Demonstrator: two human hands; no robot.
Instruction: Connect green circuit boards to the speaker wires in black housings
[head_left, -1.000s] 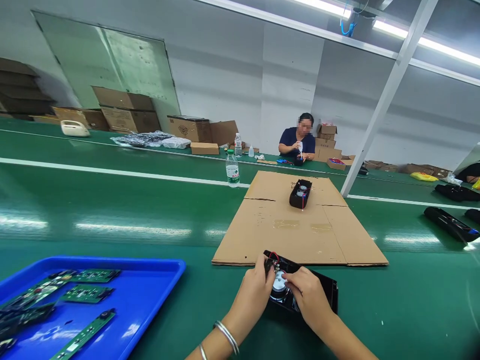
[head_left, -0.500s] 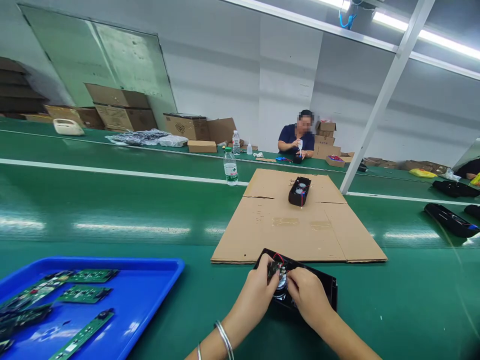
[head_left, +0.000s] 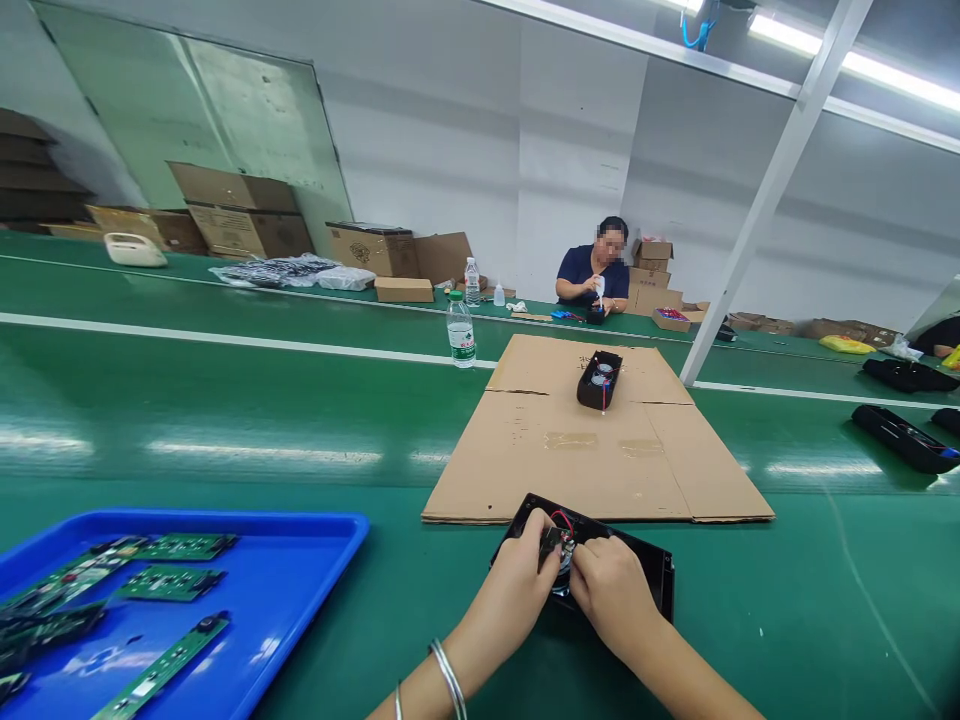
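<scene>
A black speaker housing (head_left: 649, 560) lies on the green bench close to me, with a round speaker partly visible between my hands. My left hand (head_left: 529, 555) pinches a small circuit board (head_left: 551, 541) above the housing, and a red wire (head_left: 562, 519) curves beside it. Close against the board, the fingers of my right hand (head_left: 609, 580) are pressed together at its right end; whatever they hold is too small to make out.
A blue tray (head_left: 315, 560) of green circuit boards lies at left. Cardboard (head_left: 585, 470) ahead carries another black housing (head_left: 598, 381). A water bottle (head_left: 460, 333) stands beyond. Across the bench sits a person (head_left: 592, 270). More black housings (head_left: 904, 438) lie at right.
My right hand's fingers have shifted slightly up and left, closer to the board. The housing's left end is turned a little; my left hand keeps its hold.
</scene>
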